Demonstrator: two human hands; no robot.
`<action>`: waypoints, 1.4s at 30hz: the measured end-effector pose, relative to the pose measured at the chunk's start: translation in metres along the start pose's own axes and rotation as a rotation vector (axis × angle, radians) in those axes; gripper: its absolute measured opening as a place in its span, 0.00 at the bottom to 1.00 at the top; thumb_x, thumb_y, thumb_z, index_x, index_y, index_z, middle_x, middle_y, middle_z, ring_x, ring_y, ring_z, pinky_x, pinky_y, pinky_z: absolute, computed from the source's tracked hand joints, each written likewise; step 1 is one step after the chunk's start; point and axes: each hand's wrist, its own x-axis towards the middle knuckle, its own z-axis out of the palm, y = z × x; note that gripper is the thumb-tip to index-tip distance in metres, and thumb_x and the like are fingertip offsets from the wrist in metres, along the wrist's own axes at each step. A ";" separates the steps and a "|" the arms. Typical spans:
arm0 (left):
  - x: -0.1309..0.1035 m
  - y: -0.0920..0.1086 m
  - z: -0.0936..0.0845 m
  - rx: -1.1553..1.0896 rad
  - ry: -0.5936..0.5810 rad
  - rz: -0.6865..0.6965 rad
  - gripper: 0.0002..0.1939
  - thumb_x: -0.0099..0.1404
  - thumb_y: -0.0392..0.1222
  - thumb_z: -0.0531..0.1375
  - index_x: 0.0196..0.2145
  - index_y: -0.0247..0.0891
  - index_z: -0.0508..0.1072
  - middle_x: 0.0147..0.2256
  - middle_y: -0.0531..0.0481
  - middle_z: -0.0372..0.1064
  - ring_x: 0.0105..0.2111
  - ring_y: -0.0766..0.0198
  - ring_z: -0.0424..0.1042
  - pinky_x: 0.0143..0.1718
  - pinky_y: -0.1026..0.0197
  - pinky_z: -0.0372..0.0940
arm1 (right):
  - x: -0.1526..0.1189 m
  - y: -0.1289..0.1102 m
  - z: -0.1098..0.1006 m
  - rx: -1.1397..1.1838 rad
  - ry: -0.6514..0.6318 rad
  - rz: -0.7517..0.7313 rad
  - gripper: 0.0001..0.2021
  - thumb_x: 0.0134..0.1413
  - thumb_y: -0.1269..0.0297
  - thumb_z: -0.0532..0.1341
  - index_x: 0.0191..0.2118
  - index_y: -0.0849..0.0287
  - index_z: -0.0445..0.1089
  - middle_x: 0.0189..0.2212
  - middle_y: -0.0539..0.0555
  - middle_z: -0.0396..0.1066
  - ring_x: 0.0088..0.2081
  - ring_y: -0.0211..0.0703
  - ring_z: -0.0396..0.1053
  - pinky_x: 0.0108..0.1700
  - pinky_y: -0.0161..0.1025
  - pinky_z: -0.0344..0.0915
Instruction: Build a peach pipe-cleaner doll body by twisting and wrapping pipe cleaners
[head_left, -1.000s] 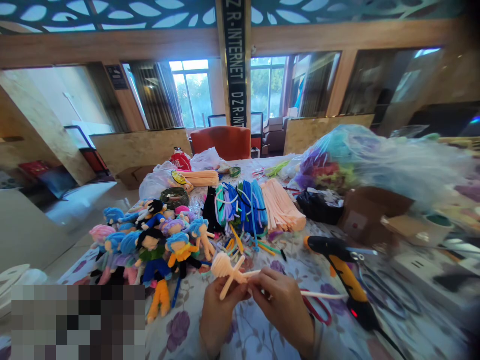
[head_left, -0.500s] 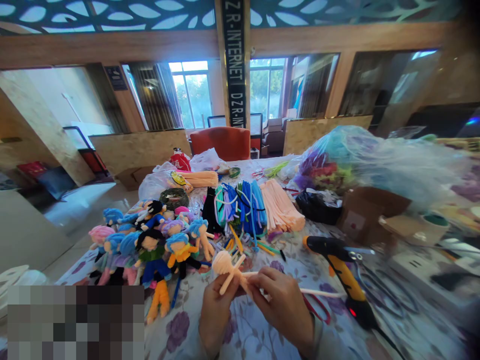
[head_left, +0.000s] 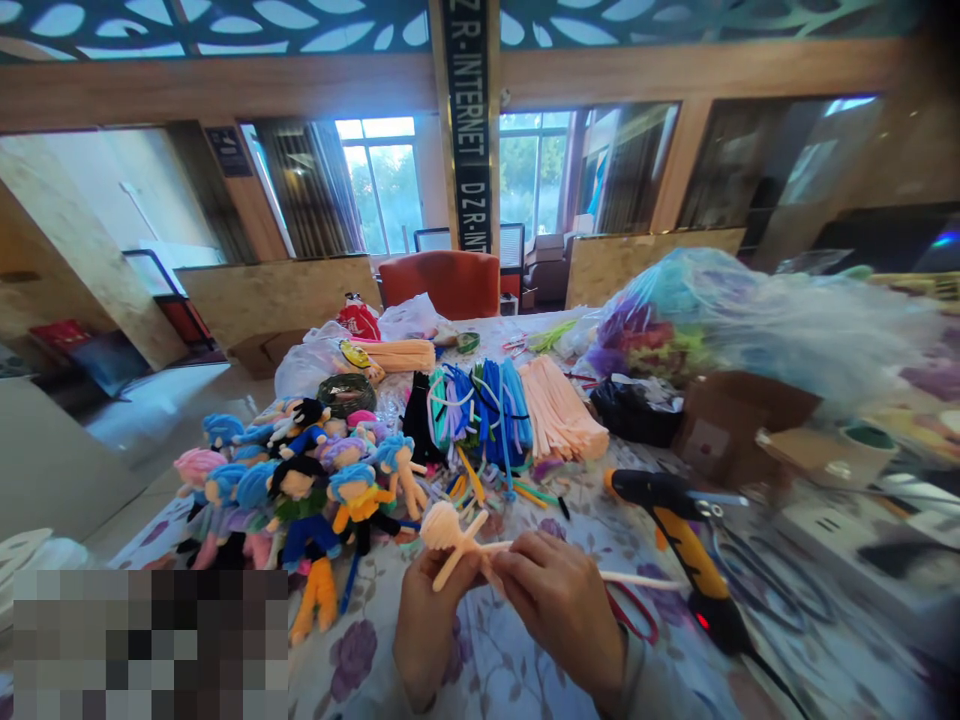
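A peach pipe-cleaner doll [head_left: 444, 527] with a round head and thin limbs is held over the table near the front centre. My left hand [head_left: 431, 610] is closed round its body from the left, below the head. From the right, my right hand [head_left: 559, 605] pinches the lower part of the doll, and its fingertips almost meet those of the left. A pale stem [head_left: 645, 580] sticks out to the right behind my right hand. Red-handled scissors [head_left: 634, 612] lie partly hidden beside the right wrist.
Finished dolls [head_left: 300, 490] crowd the left side. Blue stems [head_left: 499, 410] and peach stems [head_left: 562, 410] lie bundled behind the hands. At right are a glue gun [head_left: 686, 550], a black bag [head_left: 637, 410], a cardboard box [head_left: 739, 420] and a large plastic bag [head_left: 787, 320].
The doll and both hands have shifted very slightly, and the fingers of my right hand have moved a little to the left on it. Both hands keep their hold.
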 end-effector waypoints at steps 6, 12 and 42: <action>0.006 -0.003 -0.005 -0.202 -0.047 -0.045 0.05 0.46 0.38 0.67 0.21 0.34 0.75 0.23 0.48 0.74 0.27 0.59 0.73 0.32 0.59 0.70 | 0.001 -0.004 0.000 0.111 0.062 -0.055 0.11 0.58 0.72 0.56 0.44 0.54 0.70 0.38 0.53 0.75 0.40 0.44 0.70 0.44 0.41 0.63; 0.017 -0.016 -0.017 -0.456 -0.160 -0.197 0.03 0.53 0.35 0.64 0.27 0.34 0.75 0.27 0.50 0.73 0.30 0.65 0.72 0.33 0.64 0.69 | 0.001 -0.004 0.002 0.447 -0.001 0.215 0.07 0.55 0.70 0.58 0.35 0.56 0.74 0.32 0.52 0.76 0.34 0.41 0.72 0.37 0.34 0.67; 0.010 0.013 -0.019 -0.002 -0.456 -0.290 0.06 0.47 0.38 0.66 0.19 0.33 0.74 0.16 0.53 0.67 0.17 0.69 0.64 0.20 0.68 0.59 | 0.012 0.007 -0.019 0.737 -0.306 0.358 0.06 0.51 0.69 0.59 0.26 0.62 0.70 0.19 0.46 0.64 0.22 0.32 0.60 0.22 0.28 0.54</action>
